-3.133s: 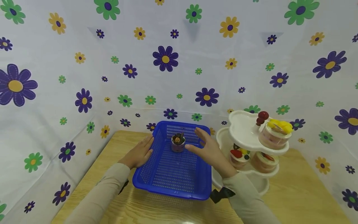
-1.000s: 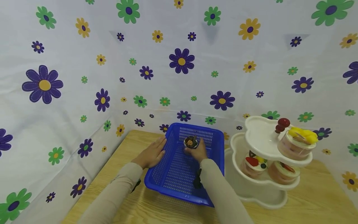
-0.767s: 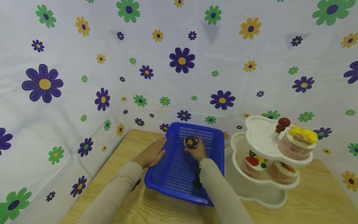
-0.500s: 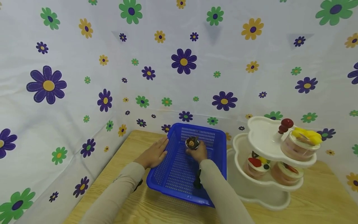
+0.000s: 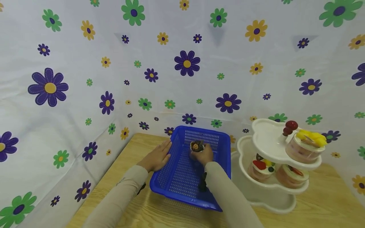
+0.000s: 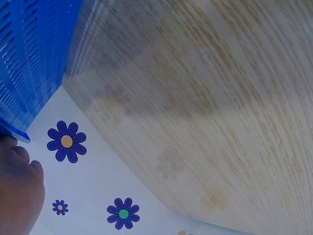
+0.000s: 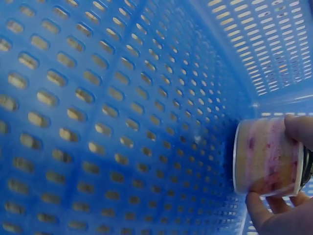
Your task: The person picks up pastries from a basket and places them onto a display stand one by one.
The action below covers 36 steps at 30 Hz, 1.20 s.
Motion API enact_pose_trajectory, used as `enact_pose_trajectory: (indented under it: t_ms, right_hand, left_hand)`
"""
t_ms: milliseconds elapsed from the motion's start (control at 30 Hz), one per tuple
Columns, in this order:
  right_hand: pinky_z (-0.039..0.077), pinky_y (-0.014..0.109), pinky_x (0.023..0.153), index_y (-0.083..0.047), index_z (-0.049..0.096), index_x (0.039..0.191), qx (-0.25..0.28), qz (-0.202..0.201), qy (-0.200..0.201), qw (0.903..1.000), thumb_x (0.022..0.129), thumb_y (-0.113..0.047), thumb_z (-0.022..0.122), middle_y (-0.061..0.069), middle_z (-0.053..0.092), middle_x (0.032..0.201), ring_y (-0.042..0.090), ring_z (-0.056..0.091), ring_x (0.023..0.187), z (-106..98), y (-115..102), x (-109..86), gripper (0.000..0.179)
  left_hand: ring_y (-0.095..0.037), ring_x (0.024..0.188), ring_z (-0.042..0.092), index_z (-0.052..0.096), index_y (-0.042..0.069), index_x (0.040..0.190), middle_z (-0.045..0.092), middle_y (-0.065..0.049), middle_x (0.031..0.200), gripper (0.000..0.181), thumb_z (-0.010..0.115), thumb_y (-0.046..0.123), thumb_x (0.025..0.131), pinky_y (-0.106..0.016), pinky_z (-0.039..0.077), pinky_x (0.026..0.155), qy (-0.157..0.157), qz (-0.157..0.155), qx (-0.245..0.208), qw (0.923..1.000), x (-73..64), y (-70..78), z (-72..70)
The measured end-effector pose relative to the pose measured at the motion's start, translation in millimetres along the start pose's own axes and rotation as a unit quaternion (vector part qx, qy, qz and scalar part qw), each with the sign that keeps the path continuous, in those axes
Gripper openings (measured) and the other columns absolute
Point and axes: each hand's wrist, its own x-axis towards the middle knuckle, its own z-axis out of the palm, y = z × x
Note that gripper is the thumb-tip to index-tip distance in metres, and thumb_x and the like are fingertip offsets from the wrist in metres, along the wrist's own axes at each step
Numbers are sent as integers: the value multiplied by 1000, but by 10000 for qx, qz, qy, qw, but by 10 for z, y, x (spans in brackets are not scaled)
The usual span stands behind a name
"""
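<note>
A small dessert cup (image 5: 196,146) with a dark chocolate-coloured top and a brown cookie piece is inside the blue plastic basket (image 5: 182,198), toward its far end. My right hand (image 5: 203,155) grips this cup, thumb on one side and fingers on the other. In the right wrist view the dessert cup (image 7: 266,156) shows pink and cream layers; its base is close to the basket floor, and I cannot tell if they touch. My left hand (image 5: 156,156) rests on the basket's left rim with fingers extended; the left wrist view catches part of the left hand (image 6: 17,191) at the rim.
Right of the basket stands a white three-tier stand (image 5: 269,134) with a red knob (image 5: 291,125). A yellow-topped dessert cup (image 5: 305,147) sits on its top tier, and two fruit-topped dessert cups (image 5: 261,167) below. Flowered cloth (image 5: 159,63) encloses the wooden table (image 5: 319,202).
About three seconds ago my right hand was open over the basket's right side; now it grips the dessert cup, which has shifted slightly since. My left hand stays at the left rim.
</note>
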Motion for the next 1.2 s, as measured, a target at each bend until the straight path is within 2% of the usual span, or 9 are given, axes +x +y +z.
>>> enact_pose_trajectory:
  t_ms: [167, 333, 433, 633, 733, 867, 1033, 1200]
  right_hand:
    - [45, 52, 98, 10, 41, 132, 13, -4, -145, 9999, 73, -18, 82, 29, 53, 126, 43, 53, 118, -110, -133, -31, 77]
    - [44, 51, 101, 5, 37, 136, 244, -47, -467, 9986, 75, -22, 81, 27, 51, 130, 40, 51, 121, -276, -350, -93, 80]
    - [45, 50, 100, 3, 36, 137, 358, -165, -654, 9971, 76, -23, 81, 26, 50, 131, 39, 50, 122, -394, -475, -158, 80]
    - [46, 49, 99, 0, 33, 141, 443, -499, -928, 9934, 78, -24, 80, 22, 45, 138, 37, 48, 126, -672, -690, -365, 82]
    - [46, 48, 98, -2, 33, 142, 399, -609, -989, 9924, 77, -26, 80, 20, 43, 140, 35, 48, 125, -832, -761, -509, 84]
    - [49, 46, 94, -3, 34, 143, 261, -927, -1005, 9903, 77, -26, 80, 19, 44, 139, 34, 51, 119, -1050, -774, -692, 83]
    - [51, 42, 91, -4, 35, 142, 333, -1157, -1069, 9870, 77, -24, 81, 18, 44, 139, 34, 53, 117, -1309, -743, -910, 82]
    - [49, 45, 96, -3, 34, 141, 264, -1266, -1055, 9860, 77, -25, 82, 20, 44, 139, 39, 50, 122, -1563, -670, -1135, 83]
  left_hand:
    - [-36, 145, 16, 18, -3, 151, 16, -18, 158, 56, 32, 24, 103, -52, 19, 116, 20, 1, -40, 10000, -8, 4, -3]
    - [-33, 146, 13, 15, -1, 152, 13, -15, 160, 57, 29, 27, 104, -49, 16, 118, -53, -53, 3, 10000, 0, -2, 13]
    - [-33, 146, 13, 15, -1, 152, 13, -16, 159, 57, 30, 27, 104, -49, 16, 118, 5, -33, -55, 10000, 11, -28, 33]
    - [-31, 147, 11, 13, 2, 153, 11, -13, 160, 57, 28, 28, 104, -49, 15, 118, -5, -77, -2, 10000, 30, -67, 72]
    - [-33, 146, 13, 14, 0, 152, 14, -16, 159, 57, 29, 27, 104, -50, 16, 117, 7, -38, 7, 10000, 18, -39, 52]
    - [-36, 145, 16, 16, -3, 151, 16, -20, 158, 57, 31, 25, 104, -51, 18, 117, 29, 40, -1, 10000, 10, -1, 19]
    - [-37, 145, 16, 16, -3, 151, 16, -20, 158, 57, 31, 25, 104, -51, 18, 117, 81, 55, -23, 9999, 13, -2, 27]
    - [-37, 145, 16, 17, -3, 151, 16, -19, 158, 57, 30, 24, 104, -52, 18, 116, 145, 70, -74, 9998, 3, -23, 44]
